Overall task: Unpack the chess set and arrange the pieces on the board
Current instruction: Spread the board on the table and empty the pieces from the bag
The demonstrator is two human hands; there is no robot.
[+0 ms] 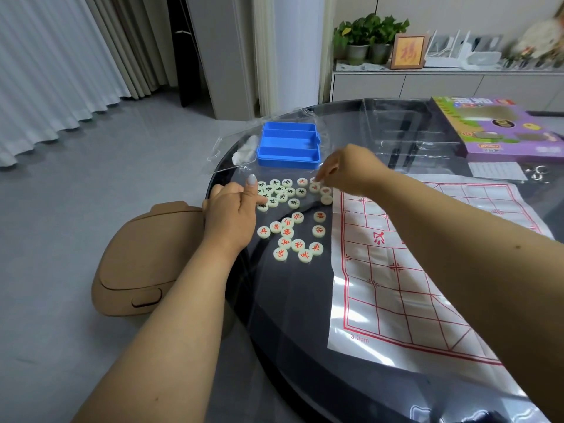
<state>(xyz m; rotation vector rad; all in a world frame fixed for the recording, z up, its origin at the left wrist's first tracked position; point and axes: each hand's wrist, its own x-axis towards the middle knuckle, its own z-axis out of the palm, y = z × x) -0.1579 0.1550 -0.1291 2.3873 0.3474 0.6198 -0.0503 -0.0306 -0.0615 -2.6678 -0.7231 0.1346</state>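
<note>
The right hand [345,170] pinched a chess piece [314,180] just below the blue tray [288,146]; the left hand [233,209], forefinger out and grasping nothing, rested beside the black-lettered pieces [279,192] on the counter [293,300].

I count ten red-lettered discs [289,239] in my lower cluster, one blue tray [289,145], one paper board [396,264], one purple box [500,129], two potted plants [369,35].
</note>
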